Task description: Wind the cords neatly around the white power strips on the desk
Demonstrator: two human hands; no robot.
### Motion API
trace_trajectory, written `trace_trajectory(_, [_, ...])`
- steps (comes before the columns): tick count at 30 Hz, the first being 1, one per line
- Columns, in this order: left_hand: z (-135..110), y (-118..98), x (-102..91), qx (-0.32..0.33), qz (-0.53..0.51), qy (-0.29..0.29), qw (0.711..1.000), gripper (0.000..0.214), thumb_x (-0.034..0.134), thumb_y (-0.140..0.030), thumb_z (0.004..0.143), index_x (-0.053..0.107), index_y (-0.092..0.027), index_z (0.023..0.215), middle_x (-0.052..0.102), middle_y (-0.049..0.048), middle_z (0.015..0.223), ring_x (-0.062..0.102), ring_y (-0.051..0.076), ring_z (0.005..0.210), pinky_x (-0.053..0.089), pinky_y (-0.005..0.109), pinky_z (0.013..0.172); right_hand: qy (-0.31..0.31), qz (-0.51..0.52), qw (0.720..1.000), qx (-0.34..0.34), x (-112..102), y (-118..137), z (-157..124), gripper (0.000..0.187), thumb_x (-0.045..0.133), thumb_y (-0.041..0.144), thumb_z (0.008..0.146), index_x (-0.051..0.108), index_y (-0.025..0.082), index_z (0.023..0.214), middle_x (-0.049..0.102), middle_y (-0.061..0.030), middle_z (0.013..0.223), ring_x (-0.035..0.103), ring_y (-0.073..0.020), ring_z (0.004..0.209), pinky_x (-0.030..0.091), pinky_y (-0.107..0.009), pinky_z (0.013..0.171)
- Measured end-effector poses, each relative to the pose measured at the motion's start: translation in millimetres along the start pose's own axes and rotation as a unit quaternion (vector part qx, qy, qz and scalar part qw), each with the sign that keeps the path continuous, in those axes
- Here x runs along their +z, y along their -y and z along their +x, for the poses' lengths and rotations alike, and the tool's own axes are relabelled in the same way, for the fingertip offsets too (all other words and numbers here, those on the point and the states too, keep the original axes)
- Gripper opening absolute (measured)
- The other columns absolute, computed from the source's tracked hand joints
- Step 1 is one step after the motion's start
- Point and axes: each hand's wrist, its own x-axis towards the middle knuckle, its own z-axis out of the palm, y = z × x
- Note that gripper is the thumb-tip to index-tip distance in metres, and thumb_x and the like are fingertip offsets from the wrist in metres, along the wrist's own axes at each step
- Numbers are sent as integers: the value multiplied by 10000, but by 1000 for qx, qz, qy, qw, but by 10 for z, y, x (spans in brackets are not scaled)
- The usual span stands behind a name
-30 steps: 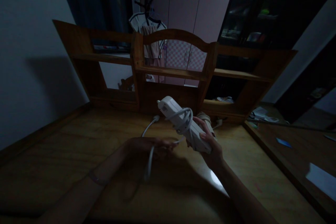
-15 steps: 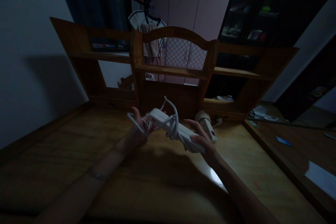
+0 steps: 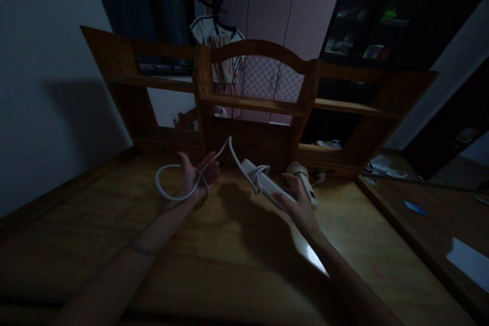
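Observation:
A white power strip with its cord partly wound round it is held above the wooden desk in my right hand, whose fingers wrap its near end. The white cord runs up from the strip, arcs over to my left hand and hangs in a loop to the left of it. My left hand is palm up with the fingers half spread, and the cord lies across the palm and round the wrist.
A second power strip lies on the desk just behind my right hand. A wooden shelf unit stands along the desk's back edge. Papers and small things lie at the right, and a lower wooden surface adjoins the desk.
My hands have moved apart: the left hand went left and back, pulling a length of cord off the strip into a loop. The right hand lowered the strip slightly toward the desk.

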Motion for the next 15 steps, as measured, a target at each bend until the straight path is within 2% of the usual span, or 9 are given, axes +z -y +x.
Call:
trace_trajectory(2, [22,-16,-49,-2,20,32,999,810,294,-794,772,694,-99,892,547,17,453,535,119,395,478,246,462,-52,-1,999,-9,-26,-37,32,563,656,458,742,492,245,1236,563,-77,1186,569,-261,998,458,-388,830])
trace_trajectory(4, [42,-11,-81,-14,68,90,994,821,246,-759,820,697,-74,798,369,-41,306,350,78,239,383,219,362,-78,34,996,5,-59,-68,65,564,631,480,759,481,241,1247,575,-73,1154,577,-249,949,470,-377,791])
trace_trajectory(6, [55,9,-86,-39,139,140,980,836,179,-710,868,696,-65,740,276,-58,253,238,68,186,330,219,331,-89,85,992,25,-91,-81,89,566,604,485,783,450,251,1275,588,-62,1120,585,-236,920,476,-359,760])
trace_trajectory(8, [56,43,-62,-68,206,158,963,839,144,-670,896,695,-65,708,270,-50,242,225,71,180,332,227,339,-118,120,985,22,-118,-74,101,555,589,478,799,436,256,1285,570,-59,1158,576,-228,965,470,-343,781])
trace_trajectory(12, [11,182,35,-165,318,148,922,770,227,-648,901,705,-73,715,263,-54,255,212,70,204,321,227,346,-188,126,974,-18,-138,-20,86,566,586,455,809,413,242,1303,498,-76,1267,526,-229,1078,435,-344,866])
trace_trajectory(15, [-60,352,74,-229,376,96,893,615,381,-601,884,712,-88,802,235,-79,291,193,65,248,270,209,342,-193,139,970,-43,-134,30,59,591,569,435,822,363,249,1344,517,-78,1226,536,-230,1056,435,-367,868])
